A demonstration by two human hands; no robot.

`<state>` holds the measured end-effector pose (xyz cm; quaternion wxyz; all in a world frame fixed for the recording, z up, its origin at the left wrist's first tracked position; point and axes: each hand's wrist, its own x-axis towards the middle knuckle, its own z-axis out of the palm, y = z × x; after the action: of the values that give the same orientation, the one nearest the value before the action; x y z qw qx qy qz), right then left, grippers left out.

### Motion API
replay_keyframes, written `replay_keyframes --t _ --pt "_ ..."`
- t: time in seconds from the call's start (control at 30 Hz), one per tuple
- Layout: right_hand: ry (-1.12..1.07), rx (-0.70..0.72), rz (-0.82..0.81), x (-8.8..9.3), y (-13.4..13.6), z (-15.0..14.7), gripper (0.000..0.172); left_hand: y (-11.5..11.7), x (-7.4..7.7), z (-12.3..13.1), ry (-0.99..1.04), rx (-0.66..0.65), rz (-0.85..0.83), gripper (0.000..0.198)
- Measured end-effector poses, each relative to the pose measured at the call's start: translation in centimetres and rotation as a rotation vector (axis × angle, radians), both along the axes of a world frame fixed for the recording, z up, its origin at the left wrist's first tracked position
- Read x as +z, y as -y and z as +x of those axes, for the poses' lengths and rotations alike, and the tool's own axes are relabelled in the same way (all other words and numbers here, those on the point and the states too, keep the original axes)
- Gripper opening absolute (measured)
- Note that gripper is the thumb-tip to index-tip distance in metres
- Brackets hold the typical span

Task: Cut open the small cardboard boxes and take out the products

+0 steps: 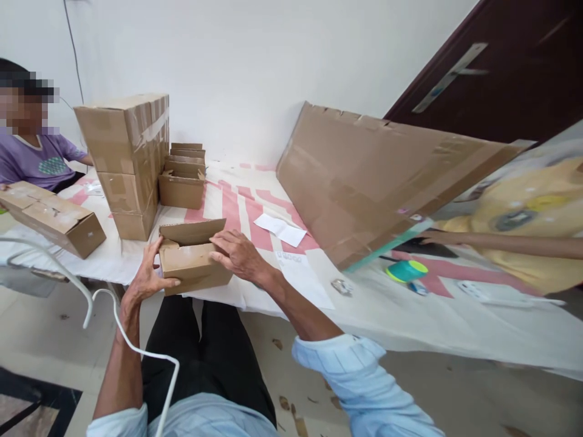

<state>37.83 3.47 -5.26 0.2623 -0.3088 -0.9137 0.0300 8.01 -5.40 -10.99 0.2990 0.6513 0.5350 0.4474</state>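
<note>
A small cardboard box [194, 262] rests at the near edge of the cloth-covered table, its back flap standing up. Gripping its left end is my left hand [148, 271], thumb across the front face and fingers at the side and upper corner. My right hand [241, 254] is closed over the top right edge of the same box, fingers bent at the flap. What lies inside the box cannot be seen. Just behind it stand several open small boxes [181, 191] in a row, beside a tall stack of taped boxes [119, 142].
A person in purple [43, 155] at left touches a long closed box [57, 215]. A large cardboard sheet [364, 176] leans at right. Papers [280, 229], a teal-and-yellow roll [407, 271] and a power strip [496, 293] lie on the table. Another person's arm [496, 241] reaches in. A white cable-like tube [150, 352] crosses near my left arm.
</note>
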Motion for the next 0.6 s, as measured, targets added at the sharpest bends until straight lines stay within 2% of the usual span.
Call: replay_keyframes --t 0.1,0.23,0.33,0.43,0.5,0.6 --pt "0.013 0.005 0.004 0.3 0.5 -0.5 0.022 0.2 -0.2 -0.5 0.027 -0.018 -0.022 0.134" --pt "-0.111 0.007 0.115 -0.2 3.5 1.2 0.019 0.2 -0.1 -1.5 0.117 -0.118 -0.067 0.141" --pt "-0.086 0.053 0.178 -1.5 6.3 2.3 0.018 0.2 0.3 -1.9 0.197 -0.165 -0.090 0.123" --pt "-0.037 0.079 0.201 -3.3 7.9 2.7 0.017 0.3 0.6 -1.5 0.213 -0.116 -0.087 0.105" --pt "-0.035 0.083 0.214 -4.0 8.1 2.5 0.018 0.3 0.6 -1.0 0.169 -0.074 -0.071 0.111" --pt "-0.050 0.075 0.186 -3.6 7.3 1.7 0.022 0.3 0.4 -0.3 0.096 -0.043 -0.047 0.123"
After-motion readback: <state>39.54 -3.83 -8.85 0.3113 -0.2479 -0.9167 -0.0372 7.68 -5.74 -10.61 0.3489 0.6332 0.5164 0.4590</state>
